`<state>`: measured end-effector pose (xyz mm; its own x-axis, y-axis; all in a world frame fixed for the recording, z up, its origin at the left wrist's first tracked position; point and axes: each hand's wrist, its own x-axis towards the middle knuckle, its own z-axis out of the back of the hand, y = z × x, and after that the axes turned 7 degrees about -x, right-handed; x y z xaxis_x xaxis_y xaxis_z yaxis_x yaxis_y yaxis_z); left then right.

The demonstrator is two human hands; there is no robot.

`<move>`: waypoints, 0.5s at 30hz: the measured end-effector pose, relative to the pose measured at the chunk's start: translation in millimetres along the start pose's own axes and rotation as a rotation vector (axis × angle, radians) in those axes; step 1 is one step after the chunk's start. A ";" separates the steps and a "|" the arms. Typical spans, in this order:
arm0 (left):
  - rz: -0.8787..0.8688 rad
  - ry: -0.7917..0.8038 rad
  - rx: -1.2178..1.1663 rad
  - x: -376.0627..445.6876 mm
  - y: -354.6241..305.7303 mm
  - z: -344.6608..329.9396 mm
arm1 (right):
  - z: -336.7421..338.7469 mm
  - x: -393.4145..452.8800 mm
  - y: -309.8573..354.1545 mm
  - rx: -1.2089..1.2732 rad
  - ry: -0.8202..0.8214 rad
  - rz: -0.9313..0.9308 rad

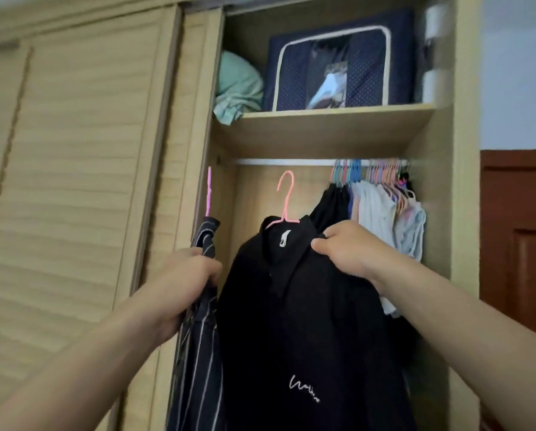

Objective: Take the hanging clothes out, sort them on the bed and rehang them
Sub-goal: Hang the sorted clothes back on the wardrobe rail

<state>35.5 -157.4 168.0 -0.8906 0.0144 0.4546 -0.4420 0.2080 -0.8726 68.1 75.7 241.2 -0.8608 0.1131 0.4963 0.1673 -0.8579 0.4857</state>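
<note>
Holding two shirts at open wardrobe

Wardrobe (465, 213) is seen open, louvred sliding door (74, 181) pushed left. On the shelf (329, 126): a navy storage box (341, 60) and a green bundle (238, 85). Remaining clothes (381, 209) are bunched at the right end of the rail (279, 162).

Black shirt (307, 321) on pink hanger (287, 197) is pinched at the shoulder by the right hand (350, 250), hook held below the rail. Striped shirt (198, 368) is gripped by the left hand (189, 284), just left of the black one.
</note>
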 end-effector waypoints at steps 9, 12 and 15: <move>-0.095 0.004 0.071 184.2 8.5 -41.2 | 3.3 167.7 -3.3 -0.182 -0.182 -0.022; -0.076 0.013 0.108 229.5 31.8 -39.4 | -31.1 217.5 -21.8 -0.246 -0.140 -0.021; -0.078 0.020 0.140 261.9 52.3 -33.1 | -53.9 254.5 -32.8 -0.205 -0.134 -0.014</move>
<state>-217.4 -110.4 247.3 -0.8513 0.0236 0.5241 -0.5215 0.0710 -0.8503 -182.4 105.6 312.8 -0.7887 0.1793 0.5881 0.0432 -0.9380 0.3439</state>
